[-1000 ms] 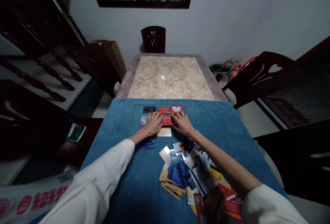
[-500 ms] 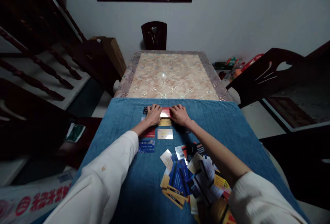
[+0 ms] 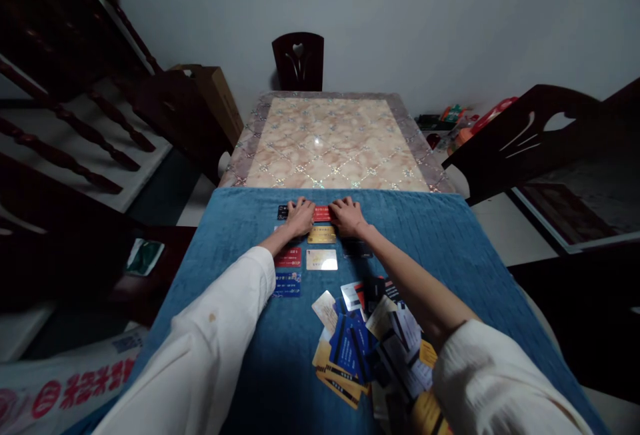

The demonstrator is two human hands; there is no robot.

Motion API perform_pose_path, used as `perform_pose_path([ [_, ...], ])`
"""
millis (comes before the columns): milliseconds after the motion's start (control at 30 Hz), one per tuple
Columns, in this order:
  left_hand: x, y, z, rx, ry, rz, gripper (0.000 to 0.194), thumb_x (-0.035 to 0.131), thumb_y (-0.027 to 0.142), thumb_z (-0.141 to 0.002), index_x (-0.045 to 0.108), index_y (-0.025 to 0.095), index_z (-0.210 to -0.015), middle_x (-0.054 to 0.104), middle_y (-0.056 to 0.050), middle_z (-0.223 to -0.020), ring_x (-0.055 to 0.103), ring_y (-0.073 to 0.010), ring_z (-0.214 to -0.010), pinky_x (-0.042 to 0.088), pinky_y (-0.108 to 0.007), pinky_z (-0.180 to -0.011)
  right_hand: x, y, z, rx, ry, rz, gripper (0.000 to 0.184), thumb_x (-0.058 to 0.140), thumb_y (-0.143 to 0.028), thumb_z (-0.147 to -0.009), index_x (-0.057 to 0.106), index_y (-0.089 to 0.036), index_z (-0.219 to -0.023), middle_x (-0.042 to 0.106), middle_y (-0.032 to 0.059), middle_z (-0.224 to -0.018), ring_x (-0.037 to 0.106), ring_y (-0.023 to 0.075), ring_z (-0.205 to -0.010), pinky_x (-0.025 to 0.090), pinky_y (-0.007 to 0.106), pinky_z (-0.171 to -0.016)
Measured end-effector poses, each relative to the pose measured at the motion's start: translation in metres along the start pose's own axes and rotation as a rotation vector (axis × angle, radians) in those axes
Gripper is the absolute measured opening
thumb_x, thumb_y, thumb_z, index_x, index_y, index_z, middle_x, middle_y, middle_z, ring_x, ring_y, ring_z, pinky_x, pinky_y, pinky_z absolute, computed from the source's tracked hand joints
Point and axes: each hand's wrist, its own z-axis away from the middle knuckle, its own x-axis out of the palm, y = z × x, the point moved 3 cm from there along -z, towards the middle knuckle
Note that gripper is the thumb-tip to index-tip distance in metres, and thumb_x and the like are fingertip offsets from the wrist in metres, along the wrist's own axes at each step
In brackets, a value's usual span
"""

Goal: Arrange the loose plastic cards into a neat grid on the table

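Note:
A red card [image 3: 321, 213] lies at the top of the laid-out cards, between my two hands. My left hand [image 3: 300, 217] has its curled fingers at the card's left end, beside a black card [image 3: 283, 212]. At the other end, the bent fingers of my right hand [image 3: 347, 217] press on the red card. Just below it are a gold card [image 3: 321, 234] and a pale card [image 3: 321, 259]. Another red card [image 3: 289, 257] and a blue card [image 3: 287, 284] form part of the left column. My right wrist partly covers a dark card [image 3: 358, 249].
A loose heap of cards [image 3: 350, 348] spreads near my right forearm on the blue cloth [image 3: 240, 221]. Beyond the cloth is the patterned tabletop [image 3: 330, 141]. Dark chairs [image 3: 299, 61] stand around the table, and a printed plastic bag [image 3: 70, 381] is at lower left.
The red card, tilted and shining with glare before, now lies flatter, and more of the gold card below it shows. Both hands stay at its ends. The view has shifted slightly.

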Motion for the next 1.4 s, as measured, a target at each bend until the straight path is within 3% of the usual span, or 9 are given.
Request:
perform_pose_path([
  [333, 0.0, 0.0, -0.002, 0.015, -0.035, -0.114, 0.035, 0.058, 0.016, -0.08, 0.055, 0.016, -0.114, 0.054, -0.016, -0.126, 0.039, -0.0329, -0.125, 0.035, -0.051, -0.097, -0.003, -0.005, -0.003, -0.017, -0.013, 0.04, 0.034, 0.047, -0.031, -0.093, 0.056, -0.018, -0.124, 0.055, 0.016, -0.13, 0.041, 0.0322, -0.116, 0.037, 0.042, -0.086],
  [500, 0.0, 0.001, -0.005, 0.052, -0.063, -0.155, 0.045, 0.064, 0.017, -0.075, 0.053, 0.013, -0.118, 0.053, -0.019, -0.127, 0.038, -0.0347, -0.126, 0.033, -0.052, -0.1, -0.002, -0.007, -0.004, -0.04, -0.019, 0.065, 0.033, 0.045, -0.026, -0.092, 0.057, -0.013, -0.121, 0.056, 0.0187, -0.127, 0.042, 0.0319, -0.114, 0.036, 0.042, -0.087],
  [867, 0.003, 0.002, -0.002, 0.057, -0.054, -0.157, 0.051, 0.058, 0.016, -0.078, 0.05, 0.018, -0.128, 0.054, -0.017, -0.128, 0.032, -0.035, -0.133, 0.029, -0.054, -0.103, -0.005, -0.009, -0.003, -0.019, -0.035, 0.068, 0.034, 0.043, -0.024, -0.093, 0.056, -0.013, -0.122, 0.055, 0.0194, -0.127, 0.041, 0.0323, -0.115, 0.036, 0.042, -0.087],
  [1033, 0.0, 0.004, 0.004, 0.056, -0.036, -0.115, 0.062, 0.058, 0.013, -0.076, 0.044, 0.02, -0.136, 0.047, -0.017, -0.138, 0.028, -0.0352, -0.137, 0.028, -0.054, -0.104, -0.009, -0.009, 0.002, -0.035, -0.019, 0.067, 0.037, 0.044, -0.024, -0.091, 0.055, -0.013, -0.125, 0.053, 0.02, -0.13, 0.04, 0.0334, -0.116, 0.035, 0.043, -0.089],
  [1200, -0.005, 0.016, 0.02, 0.106, 0.043, -0.086, 0.066, 0.053, 0.008, -0.077, 0.04, 0.019, -0.141, 0.041, -0.017, -0.145, 0.024, -0.0343, -0.14, 0.025, -0.054, -0.107, -0.015, -0.002, 0.02, -0.046, 0.012, 0.055, 0.044, 0.049, -0.023, -0.089, 0.052, -0.014, -0.132, 0.051, 0.0186, -0.135, 0.037, 0.0336, -0.12, 0.034, 0.043, -0.092],
  [1400, 0.002, 0.044, 0.051, 0.212, 0.069, -0.061, 0.063, 0.048, 0.009, -0.082, 0.038, 0.023, -0.143, 0.038, -0.013, -0.15, 0.024, -0.0326, -0.14, 0.023, -0.056, -0.108, -0.01, 0.009, 0.067, -0.047, 0.06, 0.049, 0.044, 0.045, -0.019, -0.092, 0.051, -0.018, -0.136, 0.049, 0.0151, -0.14, 0.035, 0.0318, -0.124, 0.03, 0.043, -0.096],
])
